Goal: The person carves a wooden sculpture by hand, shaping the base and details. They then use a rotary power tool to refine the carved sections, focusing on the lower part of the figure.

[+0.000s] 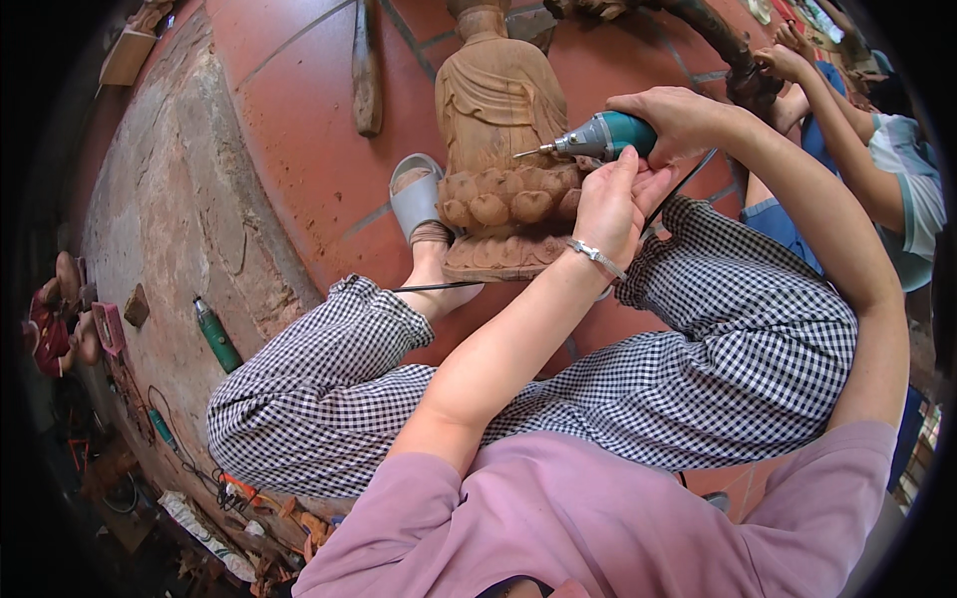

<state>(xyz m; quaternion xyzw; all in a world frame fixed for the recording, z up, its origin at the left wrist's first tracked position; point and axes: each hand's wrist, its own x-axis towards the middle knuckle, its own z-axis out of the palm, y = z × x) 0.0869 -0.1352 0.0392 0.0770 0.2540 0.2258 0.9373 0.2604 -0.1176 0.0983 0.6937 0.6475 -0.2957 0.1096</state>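
A carved wooden statue (498, 90) with draped robes rises from a lotus-petal base (508, 197). It stands upright between my feet. My right hand (683, 122) is wrapped round the rear of a teal and grey rotary tool (598, 137), whose thin bit points left at the statue's lower robe. Whether the bit touches the wood I cannot tell. Just below the tool, my left hand (616, 199) has its thumb and fingers up against the tool's underside, close to the right hand's fingers. A black cord (688, 181) trails down behind the left hand.
A wooden mallet-like stick (367, 75) lies on the red tiles beyond my sandalled foot (417, 199). On the stone slab (179, 169) at left is a green cylindrical tool (216, 334), with cords and clutter nearer me. Another person (867, 149) sits at right beside dark gnarled wood (733, 60).
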